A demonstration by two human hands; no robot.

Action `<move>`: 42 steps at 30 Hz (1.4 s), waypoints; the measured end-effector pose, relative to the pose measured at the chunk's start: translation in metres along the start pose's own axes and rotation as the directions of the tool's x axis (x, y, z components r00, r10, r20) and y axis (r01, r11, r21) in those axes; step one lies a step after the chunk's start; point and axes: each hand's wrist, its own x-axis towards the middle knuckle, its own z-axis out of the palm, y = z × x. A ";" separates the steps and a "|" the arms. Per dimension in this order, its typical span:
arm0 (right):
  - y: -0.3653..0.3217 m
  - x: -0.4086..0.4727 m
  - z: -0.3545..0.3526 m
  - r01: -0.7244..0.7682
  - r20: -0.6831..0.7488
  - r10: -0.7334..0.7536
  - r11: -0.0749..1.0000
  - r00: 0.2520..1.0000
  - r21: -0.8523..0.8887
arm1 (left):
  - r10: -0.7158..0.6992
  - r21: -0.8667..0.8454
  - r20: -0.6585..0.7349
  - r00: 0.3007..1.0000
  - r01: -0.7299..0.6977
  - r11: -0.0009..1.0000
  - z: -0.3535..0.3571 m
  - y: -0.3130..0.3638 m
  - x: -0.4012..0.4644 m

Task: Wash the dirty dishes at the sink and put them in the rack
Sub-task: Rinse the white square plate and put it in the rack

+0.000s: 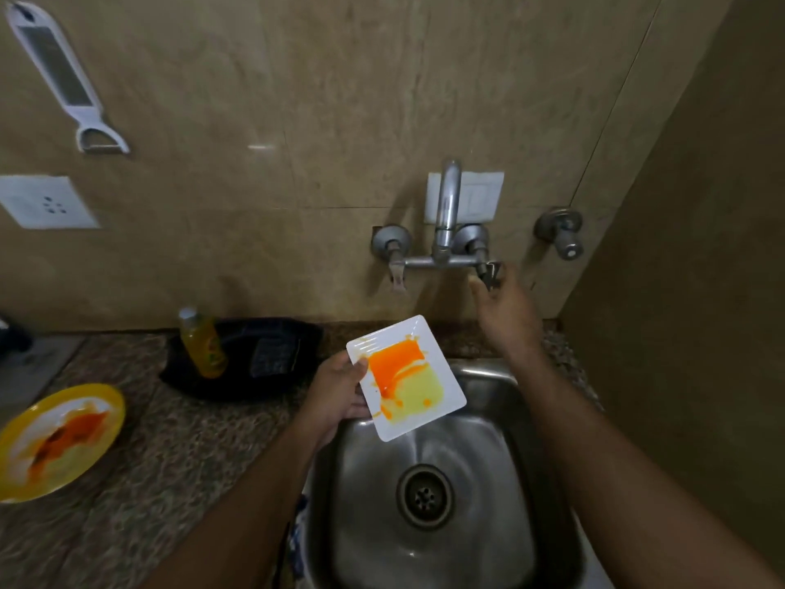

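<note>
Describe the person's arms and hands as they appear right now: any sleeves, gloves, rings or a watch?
Both arms are bare from as far up as the head view shows down to the fingers: no sleeves, no gloves. The left hand and right hand show no ring, and neither wrist carries a watch or band. No markings are visible. The light is dim, so fine detail could be missed.

A speckled granite desk [178,427] fills the lower left of the frame, running along the wall to the steel sink [488,376] set into it at lower centre. At the left edge lies a stained yellow plate [59,440]. Near the wall rests a black tray [255,354], with a yellow bottle [203,344] standing in it.
</note>
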 end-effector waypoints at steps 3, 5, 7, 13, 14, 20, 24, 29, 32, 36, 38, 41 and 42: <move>-0.001 0.013 0.007 0.014 -0.034 -0.019 0.991 0.999 -0.136 | -0.010 0.015 0.013 1.000 0.010 1.000 0.007 0.000 0.008; 0.001 0.018 0.011 0.013 -0.072 -0.020 0.995 0.997 -0.101 | -0.013 0.011 0.014 1.000 0.013 1.000 0.010 0.000 0.012; 0.003 0.021 0.015 -0.010 -0.063 0.012 1.000 0.998 0.029 | -0.018 0.014 0.008 1.000 0.018 1.000 0.012 0.000 0.016; 0.013 0.026 0.020 -0.083 -0.037 0.095 0.968 0.995 0.237 | -0.019 0.033 0.030 0.999 0.018 0.999 0.016 -0.002 0.023; 0.012 0.025 0.020 -0.093 -0.030 0.104 0.961 0.994 0.259 | -0.020 0.031 0.034 0.999 0.019 0.999 0.017 -0.002 0.023; 0.002 0.022 0.016 -0.180 0.042 0.181 0.874 0.983 0.451 | -0.030 0.036 0.046 0.999 0.028 0.999 0.023 -0.005 0.029; 0.008 -0.001 0.022 -0.228 0.014 0.238 0.908 0.971 0.351 | -0.043 -0.022 0.039 0.998 0.044 0.999 0.031 -0.006 0.033; 0.041 -0.056 0.046 0.115 -0.075 -0.108 0.989 0.991 0.090 | -0.080 -0.052 -0.006 0.997 0.080 0.995 0.048 -0.012 0.043; 0.064 -0.065 0.055 0.250 0.186 -0.226 0.961 0.956 -0.117 | -0.117 -0.123 0.002 0.993 0.116 0.986 0.059 -0.019 0.049; 0.071 -0.080 0.064 0.481 0.503 -0.282 0.814 0.817 -0.326 | -0.158 -0.154 0.042 0.987 0.162 0.975 0.071 -0.024 0.057; 0.074 -0.090 0.062 0.584 0.642 -0.312 0.767 0.700 -0.264 | -0.162 -0.164 0.023 0.987 0.163 0.973 0.074 -0.023 0.059; 0.083 -0.089 0.055 0.648 0.670 -0.336 0.705 0.662 -0.286 | -0.164 -0.128 0.032 0.986 0.167 0.978 0.078 -0.025 0.062; 0.083 -0.084 0.056 0.625 0.640 -0.314 0.704 0.701 -0.339 | -0.161 -0.118 0.043 0.986 0.165 0.979 0.080 -0.025 0.061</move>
